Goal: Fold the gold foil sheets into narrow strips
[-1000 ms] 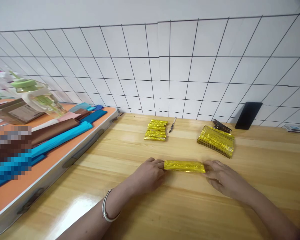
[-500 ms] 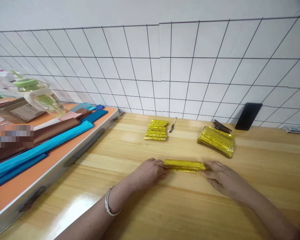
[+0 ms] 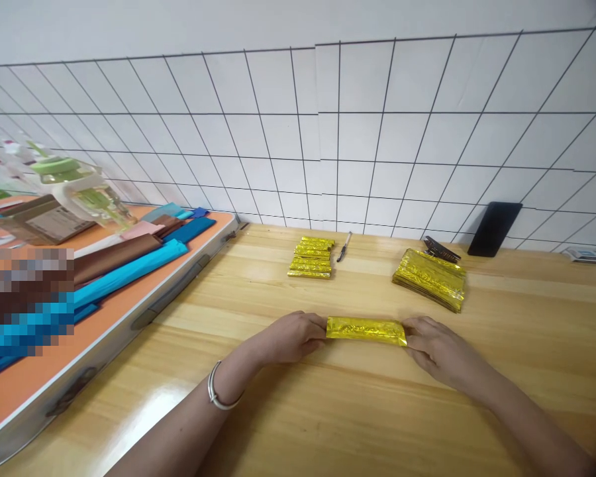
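Observation:
A folded strip of gold foil paper (image 3: pixel 366 330) lies across the wooden table (image 3: pixel 298 411) in front of me. My left hand (image 3: pixel 292 336) pinches its left end and my right hand (image 3: pixel 434 348) pinches its right end, fingers closed on the foil. A silver bangle is on my left wrist. Behind it, a neat pile of folded gold strips (image 3: pixel 310 258) lies mid-table. To the right rests a stack of flat gold foil sheets (image 3: pixel 430 279).
A pen (image 3: pixel 344 246) lies beside the folded pile. A black clip (image 3: pixel 440 250) and a dark phone (image 3: pixel 493 228) leaning on the tiled wall sit at the back right. On the left stands an orange table (image 3: pixel 69 351) with blue and brown paper rolls (image 3: pixel 129 265) and a green bottle (image 3: pixel 77 189).
The strip tipped onto its edge half a second ago and now shows its broad face again. Both hands stay on its ends with little shift.

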Demonstrator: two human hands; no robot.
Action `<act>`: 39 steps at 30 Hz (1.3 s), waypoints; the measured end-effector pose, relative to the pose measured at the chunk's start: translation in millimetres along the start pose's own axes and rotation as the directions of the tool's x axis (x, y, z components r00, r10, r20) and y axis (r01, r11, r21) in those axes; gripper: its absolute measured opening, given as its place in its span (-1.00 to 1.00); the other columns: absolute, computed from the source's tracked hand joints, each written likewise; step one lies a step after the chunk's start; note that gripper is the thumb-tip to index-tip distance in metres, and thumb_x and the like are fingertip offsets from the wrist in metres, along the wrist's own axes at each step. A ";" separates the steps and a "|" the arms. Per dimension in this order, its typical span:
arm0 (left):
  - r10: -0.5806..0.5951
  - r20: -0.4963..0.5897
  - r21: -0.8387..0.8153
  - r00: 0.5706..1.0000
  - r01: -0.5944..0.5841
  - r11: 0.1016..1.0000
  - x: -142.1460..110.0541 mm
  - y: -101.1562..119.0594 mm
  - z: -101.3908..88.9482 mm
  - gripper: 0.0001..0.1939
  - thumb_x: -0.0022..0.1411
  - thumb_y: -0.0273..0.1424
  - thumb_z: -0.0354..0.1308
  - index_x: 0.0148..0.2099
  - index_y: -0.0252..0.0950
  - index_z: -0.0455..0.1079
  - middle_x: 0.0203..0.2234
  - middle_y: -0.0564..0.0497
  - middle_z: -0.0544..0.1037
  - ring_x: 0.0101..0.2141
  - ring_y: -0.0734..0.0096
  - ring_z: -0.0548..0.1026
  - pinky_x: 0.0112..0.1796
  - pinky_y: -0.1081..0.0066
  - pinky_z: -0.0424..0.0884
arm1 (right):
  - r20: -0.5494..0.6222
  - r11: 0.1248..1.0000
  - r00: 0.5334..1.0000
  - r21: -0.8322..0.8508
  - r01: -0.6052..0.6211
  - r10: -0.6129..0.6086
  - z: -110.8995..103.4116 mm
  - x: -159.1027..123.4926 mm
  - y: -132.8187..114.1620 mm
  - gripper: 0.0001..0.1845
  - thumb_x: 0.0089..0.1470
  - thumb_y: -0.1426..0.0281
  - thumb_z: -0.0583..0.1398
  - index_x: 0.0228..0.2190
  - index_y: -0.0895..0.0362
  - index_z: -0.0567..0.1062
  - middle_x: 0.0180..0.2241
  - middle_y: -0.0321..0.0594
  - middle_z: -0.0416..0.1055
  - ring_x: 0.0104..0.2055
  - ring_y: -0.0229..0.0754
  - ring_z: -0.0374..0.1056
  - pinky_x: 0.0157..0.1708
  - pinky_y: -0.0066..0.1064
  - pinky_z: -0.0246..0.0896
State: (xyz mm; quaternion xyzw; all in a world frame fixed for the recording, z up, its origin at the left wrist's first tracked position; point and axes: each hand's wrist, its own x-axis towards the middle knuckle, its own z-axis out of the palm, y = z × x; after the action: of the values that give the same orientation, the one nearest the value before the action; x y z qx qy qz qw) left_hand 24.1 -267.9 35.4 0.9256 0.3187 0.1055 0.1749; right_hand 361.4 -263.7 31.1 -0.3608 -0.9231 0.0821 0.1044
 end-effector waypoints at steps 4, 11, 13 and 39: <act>-0.034 -0.043 -0.023 0.998 0.033 0.999 3.3 -10.1 12.0 -0.75 0.32 -0.37 -0.10 -0.20 -0.30 0.40 -0.34 -0.05 0.46 -0.27 0.41 0.42 -0.24 0.48 0.31 | -0.053 0.998 0.998 -0.044 -0.044 0.042 11.6 3.6 -1.5 -0.72 0.16 0.37 0.02 -0.27 0.03 0.53 -0.20 -0.12 0.39 -0.16 -0.10 0.25 -0.20 -0.27 0.23; -0.050 -0.127 0.063 0.991 0.059 0.996 10.1 -9.1 22.2 -0.74 0.32 -0.40 -0.12 -0.27 -0.31 0.39 -0.39 -0.04 0.43 -0.32 0.41 0.38 -0.27 0.46 0.29 | -0.193 0.994 0.977 -0.054 -0.098 0.086 34.7 2.9 9.0 -0.70 0.15 0.37 0.03 -0.11 0.10 0.44 -0.23 -0.09 0.39 -0.15 -0.08 0.25 -0.15 -0.22 0.22; -0.052 -0.141 0.078 0.989 0.064 0.995 11.1 -9.3 25.4 -0.75 0.32 -0.41 -0.12 -0.21 -0.29 0.39 -0.37 -0.03 0.43 -0.31 0.41 0.37 -0.27 0.46 0.30 | -0.194 0.990 0.973 -0.033 -0.134 0.126 37.9 3.7 10.1 -0.62 0.15 0.36 0.02 0.01 0.11 0.33 -0.17 -0.08 0.37 -0.12 -0.07 0.24 -0.11 -0.19 0.21; 0.022 -0.110 0.274 0.994 0.009 0.962 19.3 -10.2 36.2 -0.58 0.32 -0.45 -0.14 0.19 -0.10 0.13 -0.29 -0.09 0.37 -0.23 0.29 0.31 -0.19 0.30 0.29 | -0.063 0.981 0.998 -0.191 -0.032 0.020 41.2 20.3 -29.0 -0.54 0.09 0.29 0.11 0.06 -0.06 0.31 0.05 -0.06 0.22 0.05 0.07 0.10 -0.05 -0.04 0.12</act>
State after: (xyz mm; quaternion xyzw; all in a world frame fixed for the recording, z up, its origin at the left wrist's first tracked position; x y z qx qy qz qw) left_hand 44.5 -257.5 -0.1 0.9345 0.3365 0.1128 0.0266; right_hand 317.7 -274.1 0.6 -0.3835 -0.9184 -0.0171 0.0959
